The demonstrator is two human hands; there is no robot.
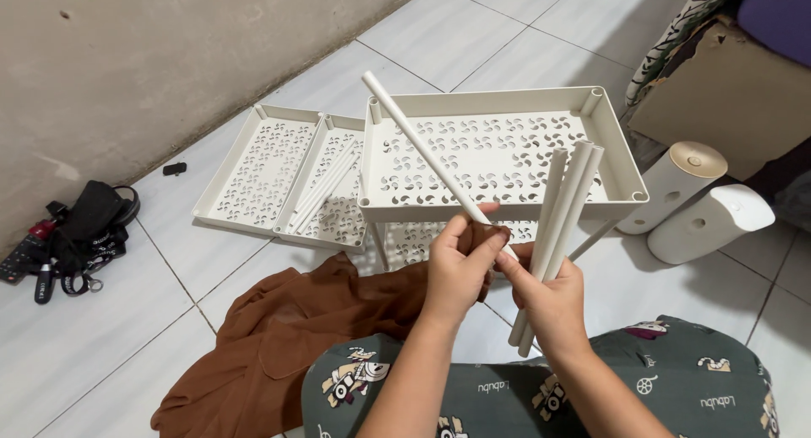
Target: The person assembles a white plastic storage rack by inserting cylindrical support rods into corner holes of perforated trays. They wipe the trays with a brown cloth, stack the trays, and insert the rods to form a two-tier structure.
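My left hand (459,265) grips the near end of a single white plastic tube (422,146) that slants up and to the left over a white perforated shelf tray (498,100). My right hand (549,299) holds a bundle of three white tubes (568,201), nearly upright, against the tray's near right side. That tray stands raised on short legs above another tray. The two hands touch each other in front of the tray's near rim.
Two more perforated trays (266,163) lie flat to the left, one with loose tubes (325,184) in it. A brown garment (279,337) lies by my knees. Black straps and small items (80,235) sit by the wall. Two white cylindrical containers (697,201) lie at right beside cardboard (726,92).
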